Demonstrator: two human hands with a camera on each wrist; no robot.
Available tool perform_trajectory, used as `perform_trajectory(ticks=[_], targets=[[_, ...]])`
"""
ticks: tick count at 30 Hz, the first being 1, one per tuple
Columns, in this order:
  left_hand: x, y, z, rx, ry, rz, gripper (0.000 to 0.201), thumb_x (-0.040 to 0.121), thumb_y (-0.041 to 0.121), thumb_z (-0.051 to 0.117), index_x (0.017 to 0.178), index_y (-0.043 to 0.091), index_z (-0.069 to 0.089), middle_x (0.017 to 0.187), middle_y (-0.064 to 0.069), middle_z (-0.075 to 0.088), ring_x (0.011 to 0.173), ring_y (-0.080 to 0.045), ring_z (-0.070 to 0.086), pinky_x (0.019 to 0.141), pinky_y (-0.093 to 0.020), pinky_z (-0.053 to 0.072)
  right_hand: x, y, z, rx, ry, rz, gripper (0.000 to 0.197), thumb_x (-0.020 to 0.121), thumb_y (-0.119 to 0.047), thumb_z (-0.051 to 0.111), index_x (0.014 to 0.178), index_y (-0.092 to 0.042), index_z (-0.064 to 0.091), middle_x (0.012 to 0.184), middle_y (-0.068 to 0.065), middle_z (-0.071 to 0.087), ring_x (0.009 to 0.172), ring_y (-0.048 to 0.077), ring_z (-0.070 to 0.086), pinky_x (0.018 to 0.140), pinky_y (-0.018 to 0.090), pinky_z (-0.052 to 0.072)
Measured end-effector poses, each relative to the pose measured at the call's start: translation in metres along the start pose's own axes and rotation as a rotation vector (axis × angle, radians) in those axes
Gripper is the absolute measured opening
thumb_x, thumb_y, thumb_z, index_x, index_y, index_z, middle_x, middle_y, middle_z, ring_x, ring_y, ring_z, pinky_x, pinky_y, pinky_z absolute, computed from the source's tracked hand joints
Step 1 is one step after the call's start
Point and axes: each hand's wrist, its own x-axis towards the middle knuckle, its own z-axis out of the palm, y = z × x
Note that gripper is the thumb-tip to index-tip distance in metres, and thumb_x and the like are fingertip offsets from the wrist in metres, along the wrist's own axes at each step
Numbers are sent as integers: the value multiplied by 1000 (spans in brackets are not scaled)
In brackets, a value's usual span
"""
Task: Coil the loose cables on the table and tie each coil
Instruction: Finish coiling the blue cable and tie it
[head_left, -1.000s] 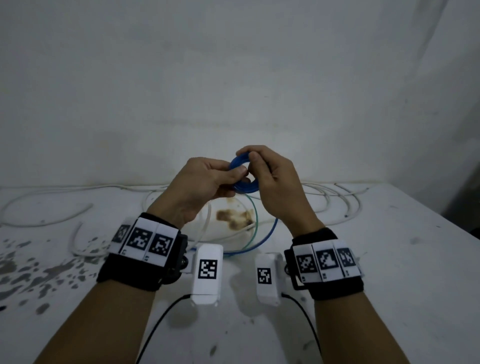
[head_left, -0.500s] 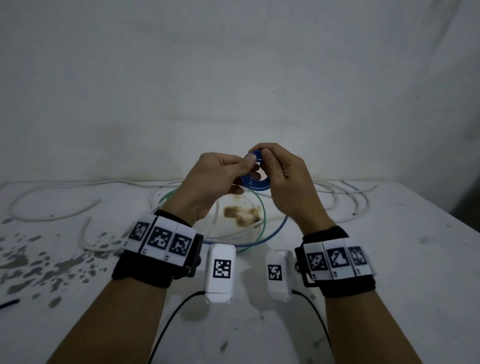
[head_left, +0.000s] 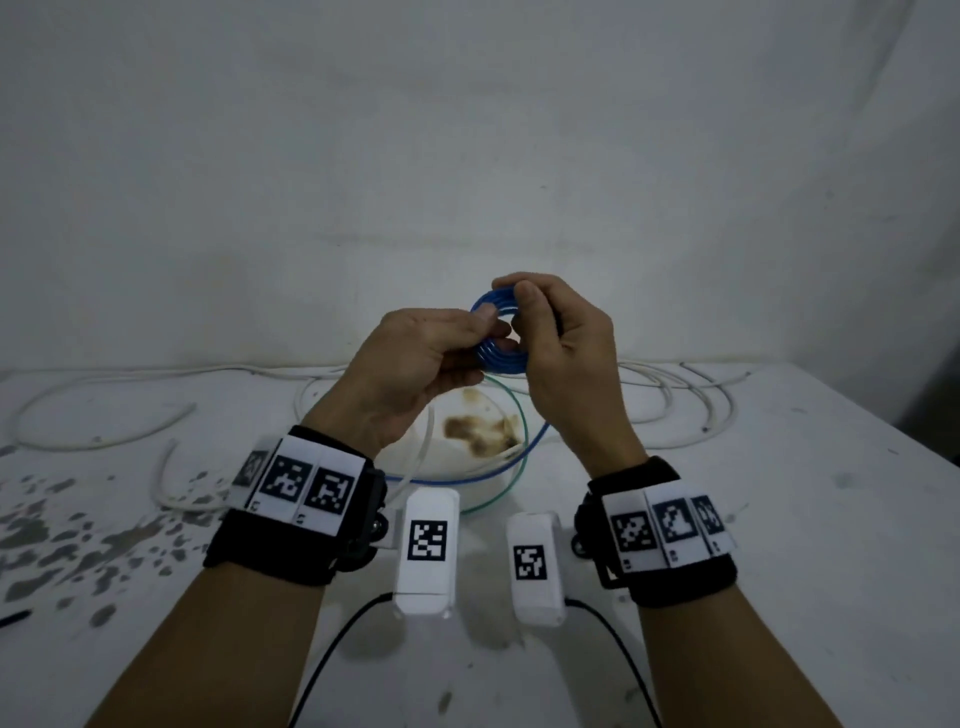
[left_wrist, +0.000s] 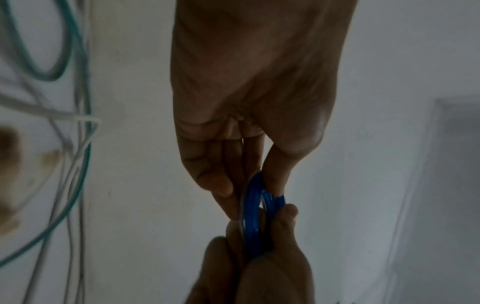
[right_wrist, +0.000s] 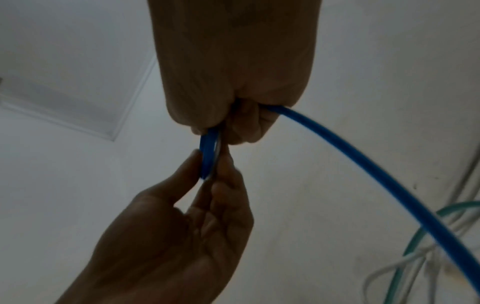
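Above counter: both hands raised over the brown stain (head_left: 480, 434), meeting at a small blue coil (head_left: 496, 338)
Counter (head_left: 779, 519): white, dark flecks on its left part, stain mid-back
Blue coil: several tight loops, held in air above the stain, between the two hands
Left hand (head_left: 415, 364): thumb and fingers pinch the coil's left side; wrist view shows fingertips (left_wrist: 223, 185) on one face, thumb on the other
Right hand (head_left: 556, 343): curled round the coil's top-right, thumb on front; blue tail (right_wrist: 363, 174) leaves under the palm
Blue tail on counter (head_left: 524, 457): curves down right of the stain, then runs left in front of it
Green cable (head_left: 519, 431): loose loop round the stain, lying on counter
White cables (head_left: 675, 410): loose, uncoiled, right of stain; more (head_left: 104, 431) left of stain
Wrists: black bands with marker tags, white camera units (head_left: 427, 551) near side of the stain
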Motion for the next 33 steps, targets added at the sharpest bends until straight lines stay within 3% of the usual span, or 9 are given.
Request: perform_trajectory(ticks=[4,12,17,20,23,26,29,31,33], targets=[[2,-3,1,166,8,15,18,91,24,67,82,13,77,78,-3,74,76,-15,62,70,-27,49,0,5,-13,-94,-175,41,22,102,-4,47,101,-6,69,88,-5,69,80,-3,64,74,11,46],[4,1,-2,235,60,3,22,91,30,68,78,13,75,68,-1,72,57,-7,57,64,-25,42,-3,7,-1,-4,-105,54,22,103,-4,47,102,-4,69,86,-1,68,77,2,62,71,14,48],[5,-5,8,47,125,44,19,90,26,69,82,11,77,70,-4,72,68,-17,56,62,-25,44,-3,10,0,0,25,60,21,103,-12,49,108,-7,68,93,-2,70,82,4,65,75,20,50],[5,-6,12,-101,142,59,18,90,24,68,88,8,75,75,-4,73,71,-15,65,72,-27,53,-8,9,11,48,106,26,22,105,-15,46,114,-9,65,98,3,70,83,12,65,74,26,53],[6,-8,8,-161,65,69,28,79,31,68,90,6,74,78,-5,73,75,-16,66,79,-31,55,-9,3,18,57,139,7,26,107,-14,39,110,-8,64,98,8,69,83,22,66,73,30,56],[5,-7,-4,19,-48,63,27,80,30,67,95,9,75,86,-5,74,81,-15,66,79,-30,55,-3,4,3,-38,-10,-16,25,106,-9,40,102,-5,65,90,2,67,78,8,63,70,21,51],[4,-5,-8,211,-59,84,13,87,20,69,90,11,77,72,-2,69,62,-9,56,60,-21,48,2,3,-13,-138,-168,-10,25,105,-7,43,98,-4,67,81,-6,66,67,-1,57,65,10,41],[5,-5,-2,131,-1,81,11,87,15,70,87,7,76,64,-1,65,54,-9,51,56,-19,45,2,3,-13,-117,-102,-12,24,104,-9,46,102,-3,69,80,-9,64,64,-1,53,63,10,39],[5,-6,7,-31,85,80,11,86,14,70,85,4,75,64,-2,64,52,-9,51,56,-19,47,-1,2,-5,-48,59,-22,22,104,-10,47,110,-5,67,91,-7,66,74,-3,57,70,11,42]])
